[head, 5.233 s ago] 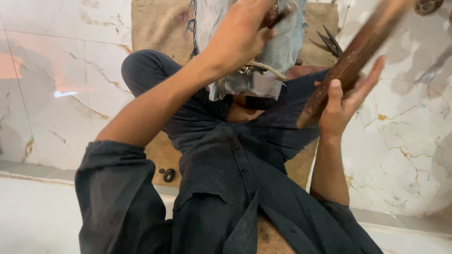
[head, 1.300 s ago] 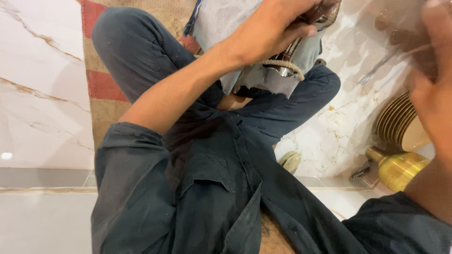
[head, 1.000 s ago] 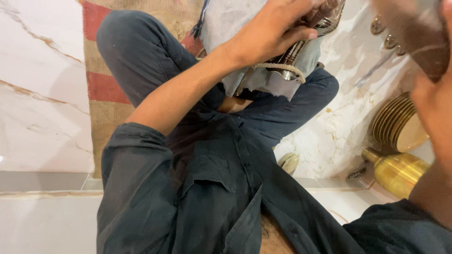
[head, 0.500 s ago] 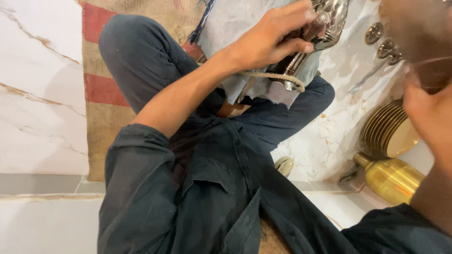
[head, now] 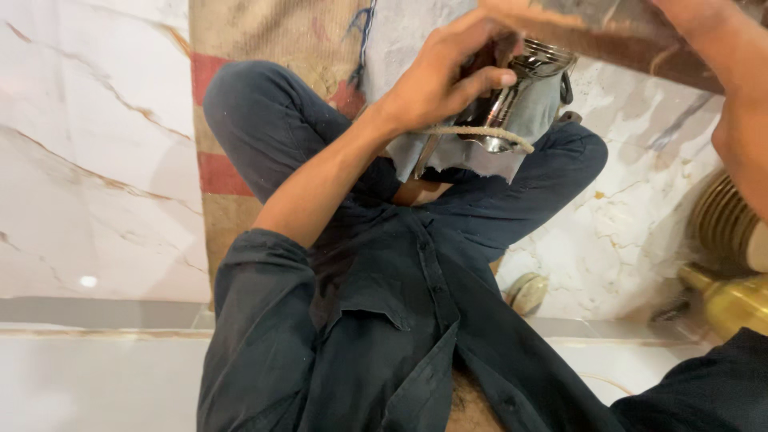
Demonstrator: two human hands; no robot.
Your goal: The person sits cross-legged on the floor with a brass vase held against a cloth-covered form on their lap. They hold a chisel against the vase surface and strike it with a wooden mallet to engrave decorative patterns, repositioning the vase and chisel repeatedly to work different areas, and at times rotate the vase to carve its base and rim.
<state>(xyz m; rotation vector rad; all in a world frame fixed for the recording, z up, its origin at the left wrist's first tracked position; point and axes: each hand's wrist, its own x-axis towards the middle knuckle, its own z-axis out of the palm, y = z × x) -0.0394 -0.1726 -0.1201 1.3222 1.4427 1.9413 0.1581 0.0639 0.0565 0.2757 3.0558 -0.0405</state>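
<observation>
I sit cross-legged in dark clothes on a burlap mat [head: 232, 200]. My left hand [head: 448, 76] is stretched out in front of me and grips a shiny steel vessel [head: 512, 100] over my legs. A grey cloth [head: 472, 160] and a loop of pale rope [head: 480, 130] hang under the vessel. My right hand [head: 732, 88] comes in from the upper right and holds a brown wooden bar [head: 608, 32], which lies across the top of the frame just above the vessel's rim.
A stack of brass plates [head: 720, 228] and a brass vessel [head: 732, 302] stand at the right on the marble floor [head: 96, 184]. A small round metal piece [head: 528, 292] lies by my right knee. A white raised ledge [head: 104, 368] runs along the near side.
The wooden bar in my right hand has swung left until it is over the steel vessel. My left hand has kept its grip on the vessel, which now sits a little lower in view.
</observation>
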